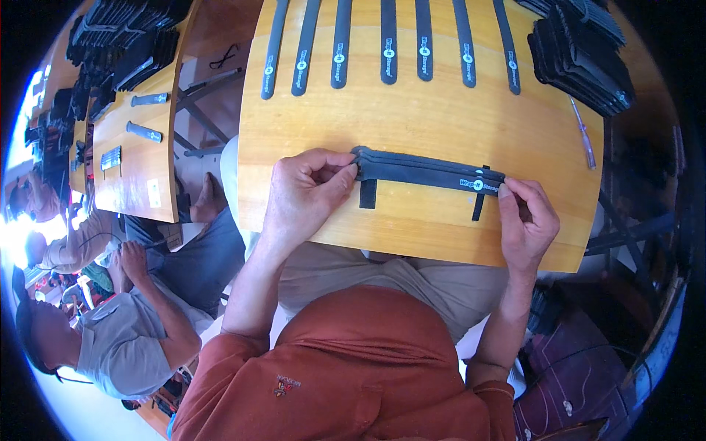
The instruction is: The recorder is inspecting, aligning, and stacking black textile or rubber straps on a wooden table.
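1. The black strap bundle point(419, 173), taken here as the landmark, is laid lengthwise across the near half of the wooden table point(309, 121).
2. The bundle's left end is pinched between thumb and forefinger of the left hand point(312, 187); its right end is pinched likewise by the right hand point(528, 220). Both grips are narrow.
3. The bundle is judged light, soft and pliant, textile-like, with little risk of breakage or slipping. Because its layers could fan apart, it is best held at both ends, with all layers caught together.
4. One bundle is held; whether it is one folded strap or several cannot be told, nor can its layers be counted surely.
5. Two narrow black strips point(368, 195) are seen jutting from beneath the bundle toward the body, one near each end.
6. Seven long straps point(389, 51) are laid side by side beyond the bundle, apart from it.
7. Beyond the bundle to the right, piled black straps point(573, 62) are seen, too overlapped to be counted.
8. One screwdriver-like tool point(587, 145) is placed right of the bundle, nearer than the pile.
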Tool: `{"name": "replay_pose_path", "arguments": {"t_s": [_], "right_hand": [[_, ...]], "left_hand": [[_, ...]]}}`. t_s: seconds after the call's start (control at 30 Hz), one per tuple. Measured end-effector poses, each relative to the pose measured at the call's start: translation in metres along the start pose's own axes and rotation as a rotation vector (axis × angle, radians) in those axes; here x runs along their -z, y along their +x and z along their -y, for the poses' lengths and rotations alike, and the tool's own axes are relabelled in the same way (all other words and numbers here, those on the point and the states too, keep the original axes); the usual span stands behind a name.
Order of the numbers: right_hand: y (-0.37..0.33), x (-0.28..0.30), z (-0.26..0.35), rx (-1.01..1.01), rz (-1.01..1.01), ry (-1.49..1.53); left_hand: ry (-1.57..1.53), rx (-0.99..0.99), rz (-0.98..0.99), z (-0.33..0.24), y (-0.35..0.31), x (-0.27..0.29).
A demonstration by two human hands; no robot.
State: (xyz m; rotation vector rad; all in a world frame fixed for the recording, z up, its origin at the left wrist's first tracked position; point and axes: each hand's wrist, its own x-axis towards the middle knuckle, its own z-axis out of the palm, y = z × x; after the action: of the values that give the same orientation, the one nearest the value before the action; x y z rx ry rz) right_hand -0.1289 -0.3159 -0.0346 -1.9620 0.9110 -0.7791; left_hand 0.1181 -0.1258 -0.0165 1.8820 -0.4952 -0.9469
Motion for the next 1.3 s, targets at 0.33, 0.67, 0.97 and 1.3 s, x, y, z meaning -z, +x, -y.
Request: {"name": "replay_pose_path", "arguments": {"t_s": [0.33,0.67,0.97,1.3], "right_hand": [[0.0012,-0.0002,-0.0028,0.051,-0.021,-0.028],[-0.0009,0.0001,-0.0063,0.050,-0.038,-0.043],[-0.0011,-0.0034,-0.0042,0.016,-0.037,0.018],[0.0002,-0.0016,-0.0032,0.034,-0.027,-0.025]], "left_hand": [[-0.002,-0.040,-0.020,0.0038,0.0011,-0.0034],[-0.032,-0.054,-0.021,0.0057,0.0016,-0.0062],[-0.010,-0.016,-0.055,0.0048,0.0013,-0.0046],[0.016,-0.041,-0.057,0.0025,0.0013,-0.0060]]}}
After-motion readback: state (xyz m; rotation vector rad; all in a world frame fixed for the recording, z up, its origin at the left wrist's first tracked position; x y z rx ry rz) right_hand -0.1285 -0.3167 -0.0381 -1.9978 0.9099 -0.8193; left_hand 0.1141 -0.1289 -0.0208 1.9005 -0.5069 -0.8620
